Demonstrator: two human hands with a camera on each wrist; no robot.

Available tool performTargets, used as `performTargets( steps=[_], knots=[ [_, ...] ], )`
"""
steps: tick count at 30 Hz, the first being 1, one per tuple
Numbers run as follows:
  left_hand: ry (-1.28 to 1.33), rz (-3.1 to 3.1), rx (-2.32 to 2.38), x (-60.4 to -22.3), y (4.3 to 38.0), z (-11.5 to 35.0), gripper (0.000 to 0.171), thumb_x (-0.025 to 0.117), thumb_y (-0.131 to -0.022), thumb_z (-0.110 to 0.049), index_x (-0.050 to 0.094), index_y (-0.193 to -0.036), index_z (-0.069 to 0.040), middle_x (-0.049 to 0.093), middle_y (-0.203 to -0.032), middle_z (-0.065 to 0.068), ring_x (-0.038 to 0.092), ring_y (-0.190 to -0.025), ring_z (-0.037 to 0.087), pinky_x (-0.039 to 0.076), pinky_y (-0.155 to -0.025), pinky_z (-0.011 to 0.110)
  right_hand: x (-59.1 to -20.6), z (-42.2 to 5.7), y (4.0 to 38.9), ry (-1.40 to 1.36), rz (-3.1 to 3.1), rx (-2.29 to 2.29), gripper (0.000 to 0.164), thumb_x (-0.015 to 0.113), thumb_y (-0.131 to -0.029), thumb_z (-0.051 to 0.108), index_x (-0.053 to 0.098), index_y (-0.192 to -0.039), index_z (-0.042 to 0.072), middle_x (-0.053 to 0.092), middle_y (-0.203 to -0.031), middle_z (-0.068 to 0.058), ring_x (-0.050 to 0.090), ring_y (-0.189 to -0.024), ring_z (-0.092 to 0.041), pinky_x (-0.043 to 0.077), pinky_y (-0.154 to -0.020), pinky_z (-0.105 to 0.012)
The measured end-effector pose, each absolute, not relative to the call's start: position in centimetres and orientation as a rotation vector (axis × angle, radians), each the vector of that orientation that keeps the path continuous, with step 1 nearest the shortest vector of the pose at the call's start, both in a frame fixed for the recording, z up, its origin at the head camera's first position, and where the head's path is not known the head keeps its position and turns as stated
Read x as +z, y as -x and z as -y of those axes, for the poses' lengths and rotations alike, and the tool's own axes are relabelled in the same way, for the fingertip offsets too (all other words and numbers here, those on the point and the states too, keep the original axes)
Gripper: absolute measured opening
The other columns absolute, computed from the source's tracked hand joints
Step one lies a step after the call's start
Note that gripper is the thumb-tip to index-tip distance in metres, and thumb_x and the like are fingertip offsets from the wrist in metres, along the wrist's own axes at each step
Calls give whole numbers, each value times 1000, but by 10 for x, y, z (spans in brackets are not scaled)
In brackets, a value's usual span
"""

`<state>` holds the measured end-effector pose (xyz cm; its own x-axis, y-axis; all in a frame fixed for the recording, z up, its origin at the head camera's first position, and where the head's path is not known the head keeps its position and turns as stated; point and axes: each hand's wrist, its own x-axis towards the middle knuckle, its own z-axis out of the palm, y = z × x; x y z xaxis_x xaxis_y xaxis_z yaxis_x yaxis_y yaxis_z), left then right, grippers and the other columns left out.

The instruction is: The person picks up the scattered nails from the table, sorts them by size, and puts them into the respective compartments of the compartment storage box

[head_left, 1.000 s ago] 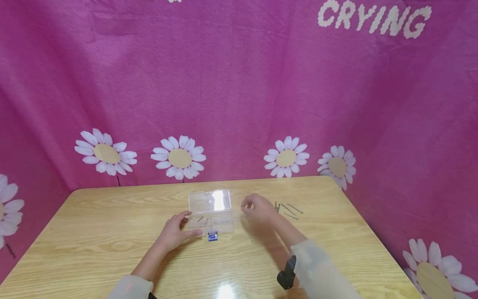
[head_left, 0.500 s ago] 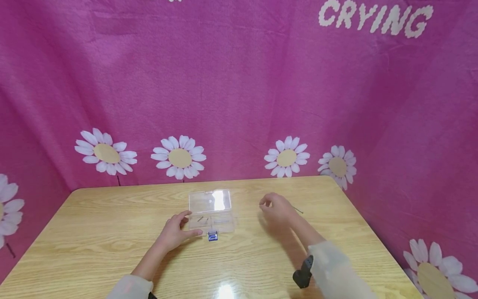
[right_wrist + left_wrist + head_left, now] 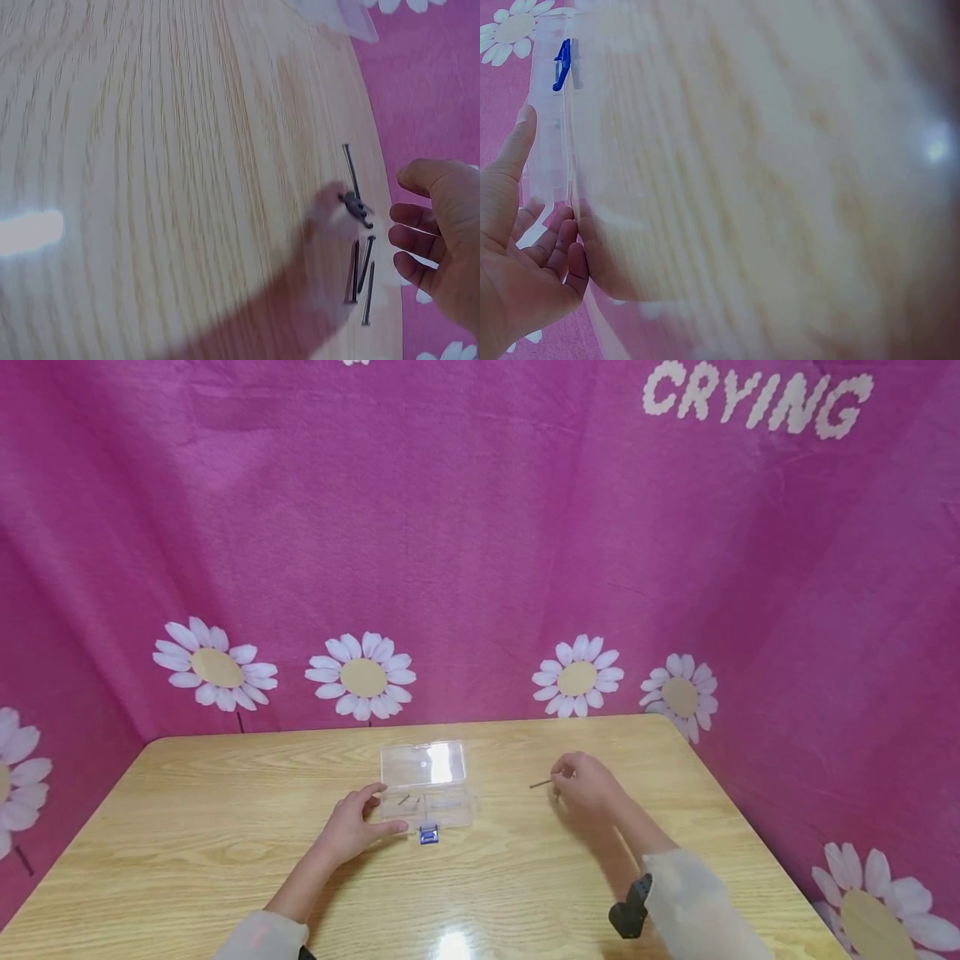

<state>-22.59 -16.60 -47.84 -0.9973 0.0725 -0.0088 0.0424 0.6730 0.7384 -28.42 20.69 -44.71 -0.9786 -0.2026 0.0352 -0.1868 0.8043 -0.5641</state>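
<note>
A clear plastic box (image 3: 453,817) lies on the table with its lid (image 3: 401,765) swung back and a blue latch (image 3: 428,835) at the front. Two small nail-like pieces (image 3: 404,799) are in its left compartment. My left hand (image 3: 351,827) holds the box at its left end, thumb along the front edge and fingers toward the back. To the right, my right hand (image 3: 591,782) hovers at several dark nails (image 3: 367,294), partly covering them in the head view. In the right wrist view its fingers are loosely bent, with nothing between them. One nail (image 3: 540,784) sticks out left of the fingertips.
The wooden table (image 3: 225,827) ends at a pink curtain (image 3: 465,568) with white flowers behind and on both sides. A dark strap-on device (image 3: 632,906) sits at the right wrist. Light glares off the tabletop near the front.
My right hand has moved right, from beside the box to the nails, covering most of them in the head view. The left hand and the box have stayed in place.
</note>
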Motion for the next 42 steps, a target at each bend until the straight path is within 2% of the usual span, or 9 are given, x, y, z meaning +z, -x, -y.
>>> performTargets(
  steps=[8,12,26,42],
  knots=[
    [-101,-2842,1251,-478,225,166,82,78,-72,-43,46,-135,-3,57,-119,17,52,-110,29,44,-96,48,-450,-228,283,270,-2971,-848,13,56,-90,19,65,-93,10,63,-88,-4,56,-83,-18,48,-77,-38],
    [-98,-2840,1253,-478,225,166,82,78,-72,-44,46,-135,-3,57,-120,17,52,-110,29,44,-96,48,-452,-236,283,261,-2981,-815,15,57,-90,18,65,-95,7,64,-92,-7,58,-86,-21,49,-79,-42],
    [-96,-2834,1258,-475,224,165,82,78,-72,-43,45,-135,-3,57,-119,17,52,-110,29,44,-96,48,-465,-258,278,167,-2963,-817,19,61,-87,18,65,-98,2,65,-93,-12,59,-88,-26,49,-83,-47],
    [-90,-2829,1245,-473,224,165,81,78,-72,-44,45,-135,-4,57,-119,16,51,-109,28,44,-95,47,-473,-273,273,139,-2966,-855,16,64,-84,16,67,-90,2,67,-88,-10,62,-84,-25,50,-82,-45]
  ],
)
